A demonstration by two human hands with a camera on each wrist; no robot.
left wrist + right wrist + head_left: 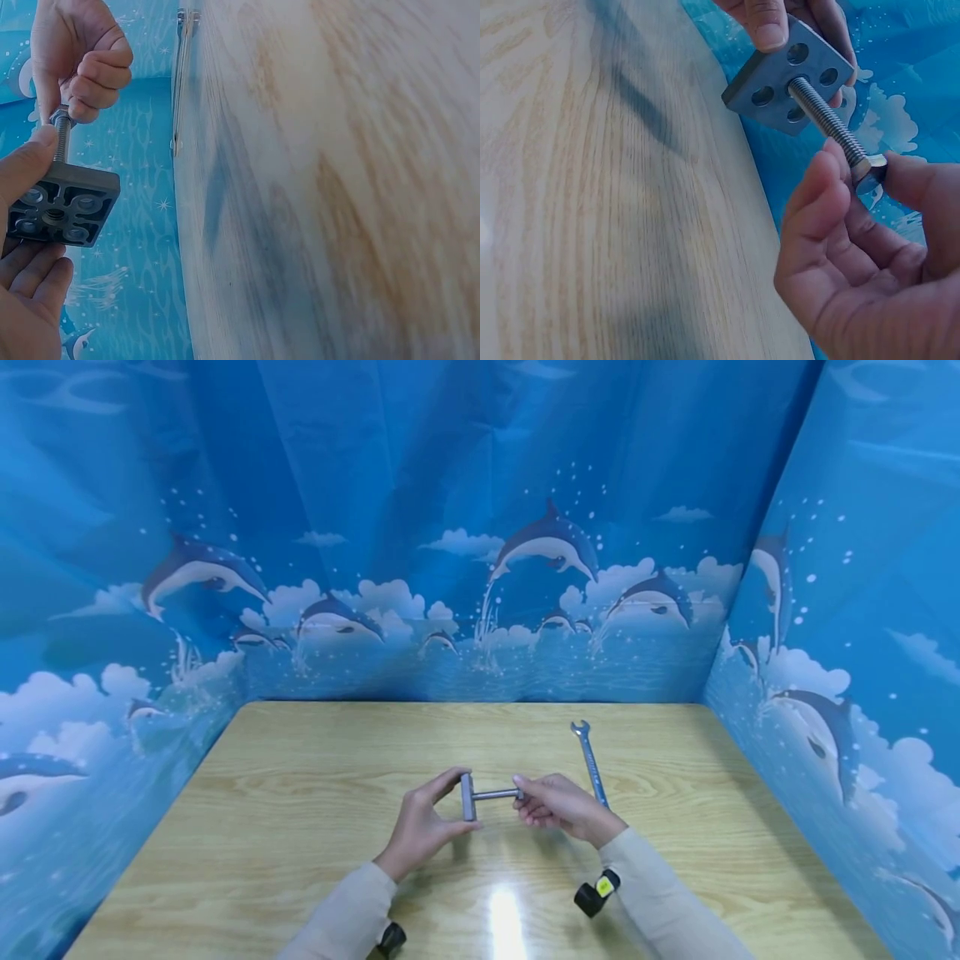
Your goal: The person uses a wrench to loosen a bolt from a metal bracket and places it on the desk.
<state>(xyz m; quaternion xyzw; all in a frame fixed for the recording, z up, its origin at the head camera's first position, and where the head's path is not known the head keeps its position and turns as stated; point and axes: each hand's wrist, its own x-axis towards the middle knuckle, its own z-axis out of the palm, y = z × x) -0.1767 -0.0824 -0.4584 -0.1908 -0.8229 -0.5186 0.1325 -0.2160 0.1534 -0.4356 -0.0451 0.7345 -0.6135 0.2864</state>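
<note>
A square grey metal plate [774, 69] with several holes is held at its edges between the thumb and fingers of my left hand [422, 823]. From the plate's centre hole runs a threaded bolt [829, 122], roughly level in the head view. My right hand [558, 806] pinches the bolt's hex head [870, 174] between thumb and fingers. In the left wrist view the ribbed back of the plate [64, 202] shows, with a threaded hole in its middle. Both hands hold the pieces above the table.
An open-ended wrench [590, 762] lies on the wooden table [337, 752], beyond my right hand. Blue dolphin-print curtains [450, 468] stand behind the table and at its sides. A dark wrist device [597, 893] hangs at my right sleeve.
</note>
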